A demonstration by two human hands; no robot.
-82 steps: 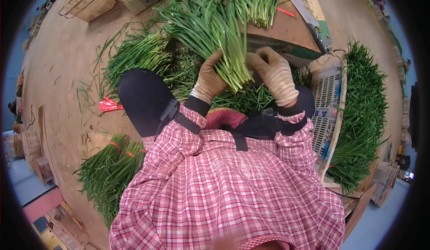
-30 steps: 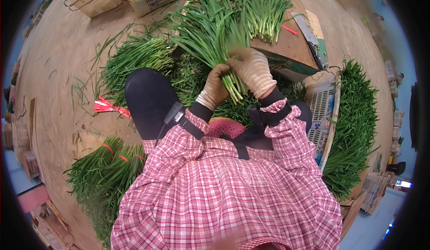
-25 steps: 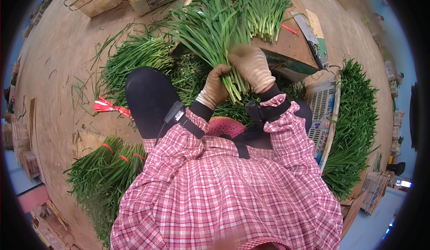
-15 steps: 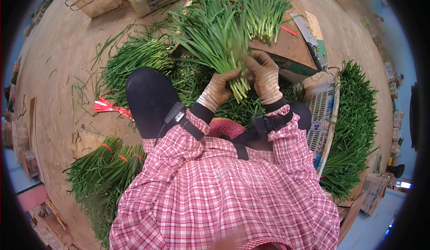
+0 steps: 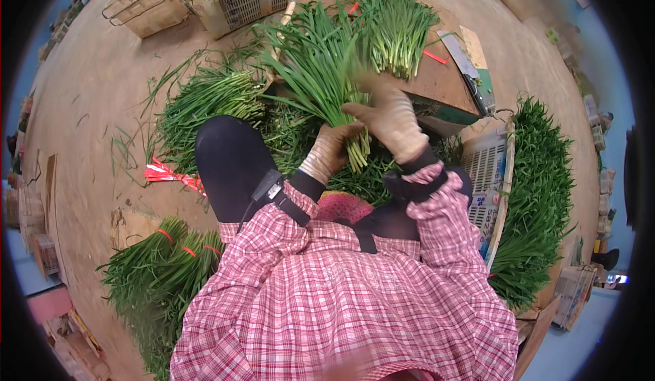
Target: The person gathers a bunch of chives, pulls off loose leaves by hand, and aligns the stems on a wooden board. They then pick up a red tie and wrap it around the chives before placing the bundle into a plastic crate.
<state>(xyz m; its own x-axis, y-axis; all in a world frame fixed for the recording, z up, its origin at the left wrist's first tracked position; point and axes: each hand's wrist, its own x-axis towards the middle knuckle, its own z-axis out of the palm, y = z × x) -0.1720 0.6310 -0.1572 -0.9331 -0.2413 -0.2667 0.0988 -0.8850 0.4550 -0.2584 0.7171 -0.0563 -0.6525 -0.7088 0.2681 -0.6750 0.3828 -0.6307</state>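
My gloved left hand (image 5: 331, 150) is closed round the lower stems of a bunch of garlic chives (image 5: 321, 63), whose green leaves fan upward and away from me. The pale cut ends stick out below the grip. Over the right side of the bunch is my gloved right hand (image 5: 392, 118), with thumb and fingers apart and the fingertips blurred by motion. Just beyond, a second pile of chives (image 5: 399, 39) lies on a brown board (image 5: 443, 74). More loose chives (image 5: 211, 101) are heaped on the left, and others lie under my hands.
A knife (image 5: 467, 63) and a red tie (image 5: 435, 57) lie on the board. Red ties (image 5: 170, 174) are on the floor at left, above tied chive bundles (image 5: 164, 258). A crate (image 5: 486, 176) on the right stands beside upright chives (image 5: 539, 196). Other crates (image 5: 239, 2) stand at the back.
My right hand has come away from the stems, its thumb and fingers spreading up along the bunch. The left hand keeps its grip, and the bunch has shifted slightly toward me.
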